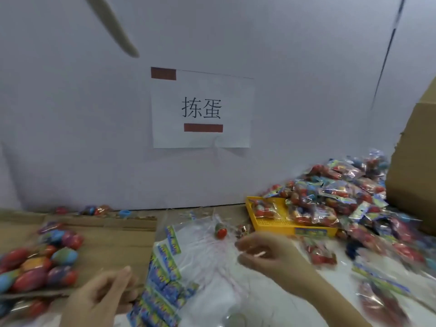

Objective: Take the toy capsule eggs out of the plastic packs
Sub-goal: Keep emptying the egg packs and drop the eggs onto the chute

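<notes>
Sign [201, 109] on the wall reads 拣蛋.
Loose capsule eggs [42, 263] lie left on cardboard [113, 234]; full packs [330, 199] heap right over yellow tray [271, 223]. Right hand [266, 253] fingers curl; left hand [99, 296] blurred; cannot tell either grip.

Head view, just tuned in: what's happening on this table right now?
A person is unpacking toy eggs. Loose eggs are piled on cardboard at the left, flattened empty packs lie in the middle, and a heap of full packs spills over a yellow basket at the right. The right hand reaches toward the middle with fingers curled; blur hides whether it holds anything. The left hand sits relaxed near the cardboard's edge, seemingly empty.
</notes>
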